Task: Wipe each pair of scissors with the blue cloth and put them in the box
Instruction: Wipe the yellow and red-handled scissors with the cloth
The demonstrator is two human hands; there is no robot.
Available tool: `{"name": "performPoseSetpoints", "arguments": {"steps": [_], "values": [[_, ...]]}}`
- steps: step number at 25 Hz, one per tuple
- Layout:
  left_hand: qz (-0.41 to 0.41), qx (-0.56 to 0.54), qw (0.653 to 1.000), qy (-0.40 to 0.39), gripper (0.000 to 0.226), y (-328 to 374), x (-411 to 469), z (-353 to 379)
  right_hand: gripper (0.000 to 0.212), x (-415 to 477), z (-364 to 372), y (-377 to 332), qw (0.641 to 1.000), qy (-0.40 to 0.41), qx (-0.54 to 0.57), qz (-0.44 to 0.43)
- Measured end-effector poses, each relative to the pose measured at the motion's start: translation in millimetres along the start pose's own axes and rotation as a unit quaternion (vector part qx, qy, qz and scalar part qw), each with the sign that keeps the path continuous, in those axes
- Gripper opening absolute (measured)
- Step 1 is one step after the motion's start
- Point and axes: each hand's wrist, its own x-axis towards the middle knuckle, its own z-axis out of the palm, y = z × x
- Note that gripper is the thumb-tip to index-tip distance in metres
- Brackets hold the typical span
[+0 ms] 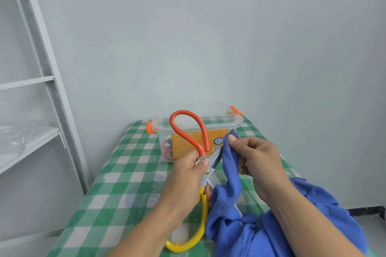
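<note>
Shelf (29, 137) at far left. On the checked table (125, 173), the left hand (186, 175) is closed round the scissors (208, 173) at the pivot, thumb on the metal. The orange handle (183, 127) points up and the yellow handle (200, 233) points down. The clear box (208, 125) stands behind, with red-handled scissors inside. The blue cloth (231, 175) lies against the exposed blade. The right hand (257, 162) pinches the cloth's upper edge between thumb and curled fingers; the rest drapes over that forearm.

Plain, home-like room: bare pale walls (208, 37), white metal shelving (27, 82), green checked tablecloth (117, 173).
</note>
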Motion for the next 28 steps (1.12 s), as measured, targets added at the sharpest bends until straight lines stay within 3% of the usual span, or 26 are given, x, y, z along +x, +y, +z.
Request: {"name": "performPoseSetpoints", "arguments": {"steps": [7,11,14,20,24,28], "values": [[-0.049,-0.066,0.997,0.005,0.036,2.9,-2.9,1.9,0.046,-1.8,3.1,-0.6,1.000,-0.005,0.021,0.004],[-0.056,-0.054,0.996,0.032,0.025,1.3,-0.2,-1.1,0.059,-1.3,-0.2,-3.2,0.995,0.046,0.076,-0.051],[-0.073,-0.061,0.994,0.053,0.023,0.0,1.9,-6.4,0.050,-3.6,-1.9,-3.1,0.993,0.013,0.100,-0.062],[-0.056,-0.053,0.995,0.068,0.018,3.0,2.4,-7.7,0.046,-10.7,1.0,-4.2,0.993,-0.095,0.071,-0.010],[-0.037,-0.022,0.997,0.060,0.015,2.7,2.1,-6.2,0.029,-15.5,6.3,-8.4,0.994,-0.095,0.033,-0.031],[-0.021,0.032,0.999,0.038,0.024,-1.8,3.4,-4.1,0.039,-15.2,16.3,-4.5,0.998,-0.058,-0.014,-0.019]]}}
